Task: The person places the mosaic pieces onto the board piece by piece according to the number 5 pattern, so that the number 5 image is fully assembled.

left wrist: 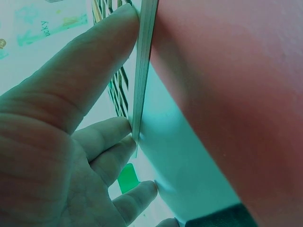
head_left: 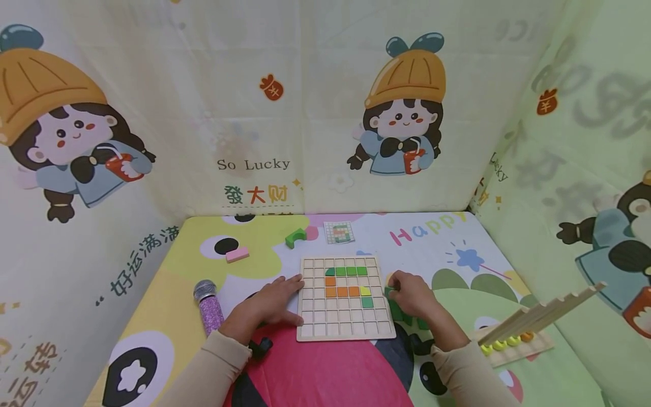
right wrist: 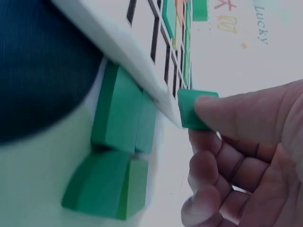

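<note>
A wooden grid board lies in the middle of the table. Green, orange and yellow tiles fill some of its cells in a bent row. My left hand rests against the board's left edge, thumb and fingers spread; in the left wrist view its thumb touches the edge. Beyond the right edge, my right hand pinches a small green tile between thumb and fingers, close to the board's rim. Several green blocks lie beside the board below that hand, partly hidden by it in the head view.
A pattern card lies behind the board, with a green arch-shaped block and a pink block to its left. A glittery microphone lies left of my left hand. On the right stands a notched wooden rack with yellow pieces.
</note>
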A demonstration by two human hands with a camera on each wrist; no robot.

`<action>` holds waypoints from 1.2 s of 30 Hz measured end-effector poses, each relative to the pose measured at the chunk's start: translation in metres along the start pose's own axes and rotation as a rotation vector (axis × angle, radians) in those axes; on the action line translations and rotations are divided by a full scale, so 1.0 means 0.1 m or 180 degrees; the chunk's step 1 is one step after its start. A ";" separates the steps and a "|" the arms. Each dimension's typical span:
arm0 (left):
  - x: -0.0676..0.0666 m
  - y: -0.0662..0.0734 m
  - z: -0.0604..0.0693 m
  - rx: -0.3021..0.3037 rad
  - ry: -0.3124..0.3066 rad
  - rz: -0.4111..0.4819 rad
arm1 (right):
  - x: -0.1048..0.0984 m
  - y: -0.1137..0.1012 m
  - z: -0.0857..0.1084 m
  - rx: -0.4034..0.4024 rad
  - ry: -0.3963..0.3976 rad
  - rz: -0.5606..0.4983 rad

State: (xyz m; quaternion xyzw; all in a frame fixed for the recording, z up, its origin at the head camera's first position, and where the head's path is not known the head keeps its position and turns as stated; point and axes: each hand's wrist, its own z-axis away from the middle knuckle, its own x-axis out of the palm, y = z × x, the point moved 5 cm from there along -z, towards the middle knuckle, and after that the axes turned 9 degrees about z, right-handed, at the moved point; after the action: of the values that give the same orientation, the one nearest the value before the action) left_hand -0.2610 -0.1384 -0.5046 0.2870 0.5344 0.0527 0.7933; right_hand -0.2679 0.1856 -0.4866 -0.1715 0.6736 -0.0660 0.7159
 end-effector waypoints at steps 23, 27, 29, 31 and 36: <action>0.01 0.01 0.01 -0.0060 -0.0010 0.0024 | 0.15 -0.36 0.15 -0.1013 -0.0554 -0.0359; 0.00 0.03 0.01 -0.0060 -0.0002 0.0018 | 0.14 -0.39 0.16 -0.1043 -0.0476 -0.0304; 0.00 0.03 0.01 -0.0062 0.0005 0.0015 | 0.14 -0.39 0.16 -0.1063 -0.0440 -0.0266; 0.00 0.02 0.02 -0.0069 0.0006 0.0012 | 0.15 -0.40 0.16 -0.1089 -0.0419 -0.0223; 0.01 0.03 0.01 -0.0068 -0.0017 0.0000 | 0.20 -0.40 0.15 -0.1078 -0.0390 -0.0128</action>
State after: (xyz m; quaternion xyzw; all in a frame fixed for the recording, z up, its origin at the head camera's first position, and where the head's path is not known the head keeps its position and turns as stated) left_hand -0.2592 -0.1362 -0.5034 0.2788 0.5317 0.0577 0.7977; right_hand -0.2458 0.1441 -0.4914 -0.3067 0.6267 0.0446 0.7150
